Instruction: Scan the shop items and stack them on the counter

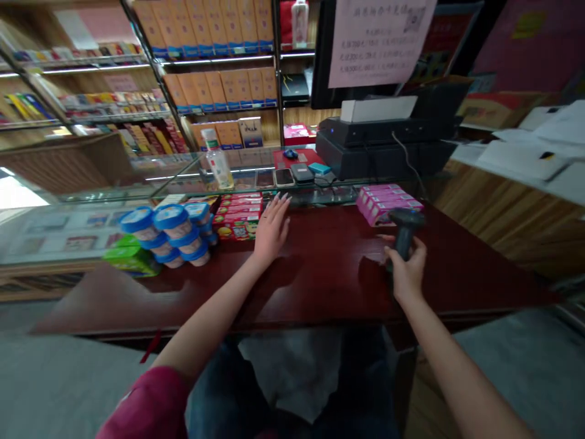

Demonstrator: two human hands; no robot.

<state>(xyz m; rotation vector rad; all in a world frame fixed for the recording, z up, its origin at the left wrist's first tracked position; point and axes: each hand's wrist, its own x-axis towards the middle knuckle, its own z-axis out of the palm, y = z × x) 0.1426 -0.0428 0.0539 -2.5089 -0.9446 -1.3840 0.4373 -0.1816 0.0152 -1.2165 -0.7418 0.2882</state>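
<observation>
My right hand [406, 268] is wrapped round the handle of a dark barcode scanner [406, 221], held upright above the reddish-brown table [320, 274]. Just behind the scanner lies a block of pink-purple small boxes [388, 204]. My left hand [272, 228] has its fingers stretched out and holds nothing. It is at the right end of a row of red boxes [237, 216]; whether it touches them I cannot tell. Left of those boxes stand stacked tubs with blue lids [171, 231], and beside them a bright green pack [131, 256].
A glass display counter [183, 167] runs behind the table, carrying a clear bottle [217, 160], phones [284, 177] and a mouse [290, 154]. At the back right stand a black till [384, 149] and a monitor with a pink notice [379, 42]. White papers [525, 161] lie far right.
</observation>
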